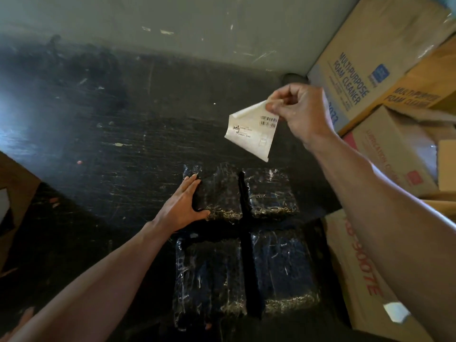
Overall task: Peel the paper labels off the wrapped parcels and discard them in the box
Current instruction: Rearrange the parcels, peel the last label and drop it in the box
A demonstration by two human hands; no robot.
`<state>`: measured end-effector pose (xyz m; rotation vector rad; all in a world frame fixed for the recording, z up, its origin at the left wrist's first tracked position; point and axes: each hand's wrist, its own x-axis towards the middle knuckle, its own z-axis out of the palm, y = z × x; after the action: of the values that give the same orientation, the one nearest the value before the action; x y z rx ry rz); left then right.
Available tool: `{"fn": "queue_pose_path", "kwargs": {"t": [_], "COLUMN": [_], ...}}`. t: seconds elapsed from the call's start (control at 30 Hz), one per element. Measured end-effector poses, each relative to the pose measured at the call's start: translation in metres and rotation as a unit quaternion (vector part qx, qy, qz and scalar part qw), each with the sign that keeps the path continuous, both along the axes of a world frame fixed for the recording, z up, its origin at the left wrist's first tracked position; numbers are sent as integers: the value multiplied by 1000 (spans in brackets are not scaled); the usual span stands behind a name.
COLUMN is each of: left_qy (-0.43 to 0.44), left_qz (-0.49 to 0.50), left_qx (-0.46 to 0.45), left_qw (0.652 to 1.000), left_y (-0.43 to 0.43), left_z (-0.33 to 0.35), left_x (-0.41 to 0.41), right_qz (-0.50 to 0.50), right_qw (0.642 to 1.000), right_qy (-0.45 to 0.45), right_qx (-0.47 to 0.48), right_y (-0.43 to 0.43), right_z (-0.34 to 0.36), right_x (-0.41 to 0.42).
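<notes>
Above the far-left parcel, up and to its right: peeled label pinched by one corner in the right hand, hanging point-down. On that parcel's left edge: left hand flat, fingers spread, gripping nothing. Right of the parcel: stacked cartons, nearest the label-holding hand; discard box not certain.

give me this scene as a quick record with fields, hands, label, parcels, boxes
right hand: raised, pinching a peeled label by its corner
label: white paper, barcode print showing, hanging in the air clear of the parcels
left hand: flat on the far-left parcel
parcels: four dark wrapped parcels in a two-by-two block on the black floor; no labels show on their tops
boxes: stacked cardboard boxes on the right, some printed "multipurpose foam cleaner"
task stage: label off, not yet discarded
</notes>
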<state>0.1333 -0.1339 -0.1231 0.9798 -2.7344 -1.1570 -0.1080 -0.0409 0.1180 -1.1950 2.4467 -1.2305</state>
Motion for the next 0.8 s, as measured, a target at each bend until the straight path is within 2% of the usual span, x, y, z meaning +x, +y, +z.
{"fn": "queue_pose_path", "kwargs": {"t": [0.13,0.37,0.63,0.8], "left_qy": [-9,40,88,111], "left_qz": [8,12,-19,-57], "left_qx": [-8,-13,71,166], "left_qw": [1000,999,993,978], "left_y": [6,40,129,215], "left_z": [18,65,105,121], "left_x": [4,6,-36,-95], "right_qz": [-32,-79,-180,-242], "right_qw": [999,996,984,970], "right_qy": [-17,-13,7,8], "right_qx": [9,30,5,-11], "right_y": [25,107,251,348], "right_z": [-28,-42,-25,-19], "right_x": [1,-8,-54,-86]}}
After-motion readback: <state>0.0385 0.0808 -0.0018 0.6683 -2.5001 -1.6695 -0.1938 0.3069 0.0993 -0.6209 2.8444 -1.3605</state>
